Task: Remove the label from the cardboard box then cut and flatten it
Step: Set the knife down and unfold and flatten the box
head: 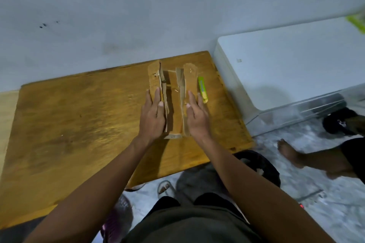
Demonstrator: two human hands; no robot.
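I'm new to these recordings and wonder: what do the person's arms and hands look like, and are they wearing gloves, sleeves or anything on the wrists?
Both arms are bare up to the bottom edge of the picture: no sleeves show. The left hand and the right hand wear no gloves, and I see no rings, watch or bands on the fingers or wrists. Short fingernails show on both thumbs. No markings are visible.

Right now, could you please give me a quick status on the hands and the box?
Left hand and right hand flat, pressing the side flaps. Cardboard box cut open, partly flattened. Green cutter lying beside the right fingers.
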